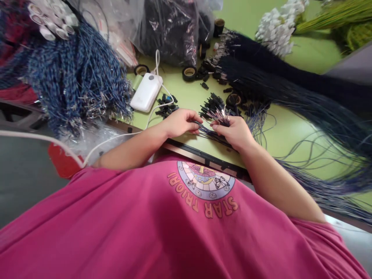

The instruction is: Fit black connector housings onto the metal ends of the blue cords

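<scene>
Near the table's front edge, my left hand (182,123) pinches a small black connector (198,124) between thumb and fingers. My right hand (236,132), just to its right, is closed around a bundle of thin dark wires (213,135). Bare metal terminals (219,116) fan out at the top of that bundle. Thin wires run between the two hands; whether one sits inside the connector is too small to tell. Beyond my right hand lies a pile of black connectors (213,102). A smaller group of black connectors (166,105) lies beyond my left wrist.
A white power bank (147,92) with a white cable stands left of the hands. Black tape rolls (189,73) lie behind. Blue twisted wires (78,73) hang at left, and long dark wires (290,81) cover the right side. A plastic bag (171,31) stands at the back.
</scene>
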A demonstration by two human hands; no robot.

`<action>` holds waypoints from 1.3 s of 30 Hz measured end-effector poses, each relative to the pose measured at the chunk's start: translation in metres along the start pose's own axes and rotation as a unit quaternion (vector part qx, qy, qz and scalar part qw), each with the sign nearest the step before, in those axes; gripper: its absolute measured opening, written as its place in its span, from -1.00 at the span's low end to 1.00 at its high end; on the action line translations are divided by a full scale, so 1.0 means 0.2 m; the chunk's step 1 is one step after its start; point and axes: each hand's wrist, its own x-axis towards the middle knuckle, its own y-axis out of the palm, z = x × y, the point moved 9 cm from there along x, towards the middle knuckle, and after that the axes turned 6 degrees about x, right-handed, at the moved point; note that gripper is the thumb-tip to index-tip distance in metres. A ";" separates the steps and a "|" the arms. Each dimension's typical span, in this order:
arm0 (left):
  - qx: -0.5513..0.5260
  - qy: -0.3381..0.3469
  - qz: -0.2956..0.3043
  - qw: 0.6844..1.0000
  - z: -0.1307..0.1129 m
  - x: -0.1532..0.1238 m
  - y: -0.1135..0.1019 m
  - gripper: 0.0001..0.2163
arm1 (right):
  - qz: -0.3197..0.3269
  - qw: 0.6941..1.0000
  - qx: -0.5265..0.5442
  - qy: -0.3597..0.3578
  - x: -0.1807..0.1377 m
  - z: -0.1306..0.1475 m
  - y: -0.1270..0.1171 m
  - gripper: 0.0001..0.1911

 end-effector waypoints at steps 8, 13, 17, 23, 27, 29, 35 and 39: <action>-0.105 0.017 0.021 0.994 0.01 0.07 0.04 -0.84 | -0.024 0.998 0.054 0.018 -0.01 -0.03 -0.04 -0.82; -0.122 0.003 0.010 0.992 0.02 0.08 0.04 -0.86 | -0.025 0.998 0.056 0.019 -0.01 -0.02 -0.06 -0.87; -0.127 0.006 0.012 0.992 0.01 0.08 0.04 -0.86 | -0.020 0.998 0.042 0.031 -0.01 -0.03 -0.06 -0.87; -0.094 0.015 -0.005 0.995 -0.01 0.06 0.03 -0.84 | -0.028 0.998 0.044 0.032 0.00 -0.04 -0.05 -0.84; -0.032 0.038 -0.028 0.998 -0.05 0.06 0.01 -0.82 | -0.022 0.999 0.010 0.030 0.00 -0.03 -0.04 -0.78; 0.005 0.044 -0.043 0.998 -0.06 0.06 0.01 -0.82 | -0.010 1.000 -0.003 0.025 0.00 -0.03 -0.03 -0.78; 0.012 0.034 0.000 0.999 -0.04 0.08 0.09 -0.82 | 0.006 1.000 -0.010 0.011 0.00 -0.04 0.00 -0.79; 0.048 0.042 0.008 0.998 -0.05 0.11 0.08 -0.83 | -0.014 1.000 -0.015 0.013 0.01 -0.06 -0.02 -0.79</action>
